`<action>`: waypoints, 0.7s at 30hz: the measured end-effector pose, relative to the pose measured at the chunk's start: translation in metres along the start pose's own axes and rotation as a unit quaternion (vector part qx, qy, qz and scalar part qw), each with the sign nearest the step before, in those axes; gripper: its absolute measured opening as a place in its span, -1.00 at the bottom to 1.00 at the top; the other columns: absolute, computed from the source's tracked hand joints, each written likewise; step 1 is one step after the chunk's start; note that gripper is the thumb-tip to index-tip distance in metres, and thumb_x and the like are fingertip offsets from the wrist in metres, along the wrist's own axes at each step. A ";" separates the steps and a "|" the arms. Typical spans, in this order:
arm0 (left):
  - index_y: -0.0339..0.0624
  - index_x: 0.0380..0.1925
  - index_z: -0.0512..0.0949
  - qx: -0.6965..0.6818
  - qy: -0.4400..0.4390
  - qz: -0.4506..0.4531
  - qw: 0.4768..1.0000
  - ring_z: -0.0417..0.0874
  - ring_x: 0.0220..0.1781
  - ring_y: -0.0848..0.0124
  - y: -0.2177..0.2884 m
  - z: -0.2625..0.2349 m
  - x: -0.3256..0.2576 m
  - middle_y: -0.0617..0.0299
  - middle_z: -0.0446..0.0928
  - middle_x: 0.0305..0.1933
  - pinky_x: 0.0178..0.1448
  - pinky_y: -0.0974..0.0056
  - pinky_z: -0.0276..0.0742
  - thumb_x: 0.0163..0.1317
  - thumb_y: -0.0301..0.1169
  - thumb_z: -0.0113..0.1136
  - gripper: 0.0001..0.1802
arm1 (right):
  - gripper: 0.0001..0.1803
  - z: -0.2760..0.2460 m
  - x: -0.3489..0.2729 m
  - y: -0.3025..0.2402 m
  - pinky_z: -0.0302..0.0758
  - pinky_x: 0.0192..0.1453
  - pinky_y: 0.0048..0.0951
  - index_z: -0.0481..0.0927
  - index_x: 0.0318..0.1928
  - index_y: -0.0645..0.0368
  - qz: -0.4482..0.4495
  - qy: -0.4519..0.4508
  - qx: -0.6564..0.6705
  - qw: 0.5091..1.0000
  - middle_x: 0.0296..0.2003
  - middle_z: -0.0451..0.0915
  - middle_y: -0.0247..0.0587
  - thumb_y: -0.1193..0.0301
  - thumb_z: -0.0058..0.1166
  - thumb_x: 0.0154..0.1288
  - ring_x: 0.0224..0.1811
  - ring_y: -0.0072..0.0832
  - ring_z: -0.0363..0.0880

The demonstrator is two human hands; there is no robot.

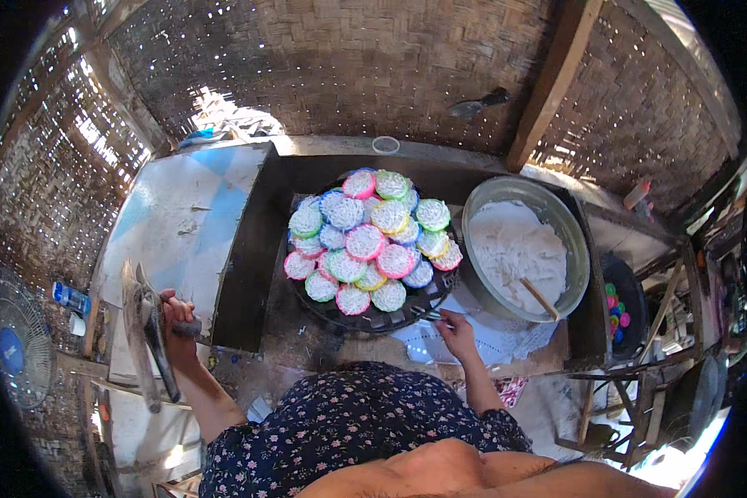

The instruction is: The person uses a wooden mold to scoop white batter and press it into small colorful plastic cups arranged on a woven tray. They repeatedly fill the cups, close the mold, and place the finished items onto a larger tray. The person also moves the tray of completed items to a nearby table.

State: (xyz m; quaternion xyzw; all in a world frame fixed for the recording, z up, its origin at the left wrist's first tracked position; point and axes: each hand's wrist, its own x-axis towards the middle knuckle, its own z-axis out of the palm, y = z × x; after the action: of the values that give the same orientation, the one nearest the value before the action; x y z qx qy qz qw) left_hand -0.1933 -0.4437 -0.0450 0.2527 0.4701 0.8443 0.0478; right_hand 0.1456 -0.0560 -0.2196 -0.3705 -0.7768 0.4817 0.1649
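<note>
Here a rustic food workshop is seen: woven-bamboo walls [349,66] are pierced by daylight, strand-topped moulds [365,241] are heaped beside a powder-filled basin [578,249].

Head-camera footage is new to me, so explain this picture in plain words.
There's no machine here: a person works with two bare hands, filmed looking down from a head-worn camera whose wide lens bends straight edges. Centrally, a dark round tray holds piled white-topped rounds with colourful rims. Right of it, a basin contains white powder and a stick. The left hand is by a long wooden piece; the right hand is near the tray's edge. What either holds is unclear.
</note>
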 end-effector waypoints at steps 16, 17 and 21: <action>-0.29 -0.01 0.38 0.097 0.180 -0.157 0.966 0.49 -0.16 0.48 -0.052 -0.079 0.048 0.27 0.46 -0.15 -0.10 0.39 0.43 0.04 -0.29 0.23 -0.48 | -0.35 -0.002 -0.002 -0.086 0.47 -0.01 -0.23 0.13 0.31 -0.12 0.111 0.067 0.535 0.835 0.01 0.37 -0.25 -0.06 -0.12 0.29 -0.07 -0.35 0.44; -0.29 -0.01 0.38 0.112 0.148 -0.156 0.970 0.47 -0.12 0.45 -0.048 -0.074 0.053 0.24 0.46 -0.12 -0.04 0.36 0.40 0.00 -0.39 0.21 -0.50 | -0.35 0.000 -0.003 -0.088 0.46 0.00 -0.24 0.14 0.30 -0.12 0.112 0.083 0.531 0.836 0.02 0.36 -0.24 -0.06 -0.13 0.29 -0.06 -0.35 0.43; -0.34 -0.01 0.35 0.083 0.167 -0.177 0.966 0.44 -0.03 0.36 -0.070 -0.100 0.050 0.19 0.45 -0.06 0.11 0.29 0.31 -0.10 -0.55 0.17 -0.46 | -0.33 0.008 -0.003 -0.100 0.40 0.03 -0.22 0.13 0.30 -0.09 0.126 0.121 0.514 0.840 0.07 0.35 -0.23 -0.09 -0.16 0.29 0.00 -0.32 0.40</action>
State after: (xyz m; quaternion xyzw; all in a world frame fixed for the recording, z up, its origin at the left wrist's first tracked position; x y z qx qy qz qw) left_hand -0.2947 -0.4661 -0.1258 0.0242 0.5768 0.8109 0.0959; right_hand 0.1010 -0.0893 -0.1360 -0.3823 -0.3378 0.7801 0.3622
